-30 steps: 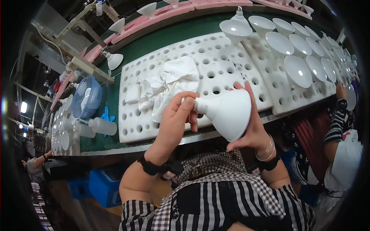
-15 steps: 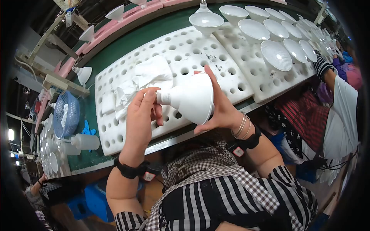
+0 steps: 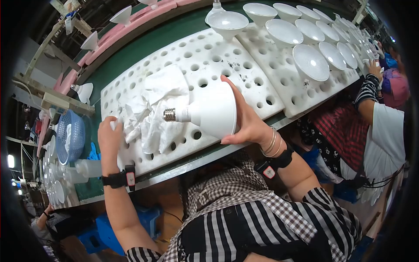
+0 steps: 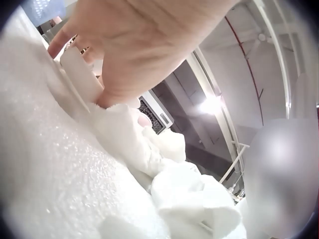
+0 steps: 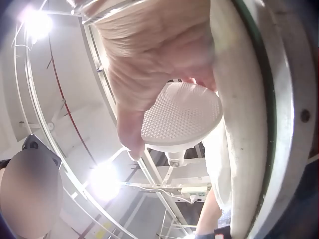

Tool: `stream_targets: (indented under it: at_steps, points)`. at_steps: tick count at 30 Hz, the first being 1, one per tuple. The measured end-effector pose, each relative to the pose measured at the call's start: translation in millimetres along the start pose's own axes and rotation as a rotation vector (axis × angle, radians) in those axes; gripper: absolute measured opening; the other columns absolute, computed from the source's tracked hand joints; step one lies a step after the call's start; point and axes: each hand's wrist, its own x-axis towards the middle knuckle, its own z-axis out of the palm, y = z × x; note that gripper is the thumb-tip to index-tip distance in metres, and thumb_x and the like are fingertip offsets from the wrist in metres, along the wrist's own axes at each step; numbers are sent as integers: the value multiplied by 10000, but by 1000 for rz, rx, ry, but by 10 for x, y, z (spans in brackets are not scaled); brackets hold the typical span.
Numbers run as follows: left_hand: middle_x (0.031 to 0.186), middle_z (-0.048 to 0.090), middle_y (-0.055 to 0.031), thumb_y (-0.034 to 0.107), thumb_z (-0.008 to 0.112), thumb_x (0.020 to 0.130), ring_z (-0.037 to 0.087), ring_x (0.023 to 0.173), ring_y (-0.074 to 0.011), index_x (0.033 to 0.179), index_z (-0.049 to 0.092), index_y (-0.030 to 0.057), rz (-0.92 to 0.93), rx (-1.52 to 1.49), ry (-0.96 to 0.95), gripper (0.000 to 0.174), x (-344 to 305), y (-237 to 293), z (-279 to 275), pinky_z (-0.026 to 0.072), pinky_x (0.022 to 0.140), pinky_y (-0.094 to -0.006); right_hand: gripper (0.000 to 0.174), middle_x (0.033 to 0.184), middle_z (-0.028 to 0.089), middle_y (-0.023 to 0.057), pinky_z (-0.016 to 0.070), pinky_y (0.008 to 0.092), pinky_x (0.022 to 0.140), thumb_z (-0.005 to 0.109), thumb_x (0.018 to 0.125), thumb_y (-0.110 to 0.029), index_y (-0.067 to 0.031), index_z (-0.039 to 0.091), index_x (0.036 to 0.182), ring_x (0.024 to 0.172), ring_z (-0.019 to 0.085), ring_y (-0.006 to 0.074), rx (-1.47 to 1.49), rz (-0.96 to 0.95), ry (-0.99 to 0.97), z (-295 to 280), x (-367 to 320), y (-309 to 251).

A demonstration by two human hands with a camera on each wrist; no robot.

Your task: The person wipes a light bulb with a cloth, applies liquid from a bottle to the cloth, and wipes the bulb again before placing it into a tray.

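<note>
Okay, we're seeing the left hand (image 3: 110, 140) off the white lamp (image 3: 212, 109) after just letting go of its screw base (image 3: 169, 115). Its fingers are now pinching a small white piece (image 4: 80, 74) at the left of the foam board (image 3: 198, 56), beside the crumpled cloth (image 3: 166, 87). That's leaving our right hand (image 3: 251, 126) bearing the lamp alone: we're keeping those fingers clamped around its wide end, above the board, base pointing left.

A factory assembly line, shown by rows of lamp bulbs (image 3: 310, 62) and workers along a bench (image 3: 92, 187).
</note>
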Motion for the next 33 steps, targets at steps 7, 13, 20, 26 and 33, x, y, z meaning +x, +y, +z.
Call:
stream_targets:
  at_steps: [7, 13, 20, 26, 33]
  points:
    - [1269, 595, -170, 67, 557, 901, 556, 1181, -294, 1202, 607, -21, 487, -437, 399, 317, -469, 1215, -461, 390, 1039, -393, 1371, 1540, 225, 157, 225, 405, 1168, 917, 531, -242, -82, 19, 1553, 1392, 308, 262, -10, -8, -1, 13, 15, 25]
    - [1309, 591, -94, 29, 673, 720, 531, 1129, -337, 1216, 638, 64, 892, -360, 219, 498, -895, 2165, -130, 414, 965, -421, 1357, 1549, 206, 159, 229, 418, 1168, 918, 530, -246, -84, 40, 1553, 1418, 272, 268, -33, -22, -8, 12, 23, 84]
    - [1228, 637, -66, 39, 664, 700, 545, 1076, -343, 1147, 656, 66, 752, -378, 257, 447, -598, 2067, 27, 411, 937, -449, 1320, 1530, 252, 155, 269, 432, 1155, 910, 529, -231, -77, 82, 1546, 1406, 298, 273, -95, -46, -45, 45, 54, 17]
    - [1188, 645, -78, 70, 605, 747, 570, 1023, -337, 1065, 663, 59, 838, -201, 359, 323, -590, 2062, -45, 428, 894, -460, 1324, 1518, 266, 147, 288, 419, 1139, 908, 538, -224, -71, 65, 1547, 1384, 323, 258, -21, -13, -50, 6, 17, 21]
    - [1248, 610, -123, 136, 616, 892, 554, 1114, -328, 1188, 651, 116, 381, 121, 451, 299, -57, 830, -234, 438, 935, -435, 1328, 1566, 154, 133, 125, 371, 1189, 887, 529, -203, -72, 46, 1549, 1462, 158, 231, -39, -31, -72, -31, 1, 26]
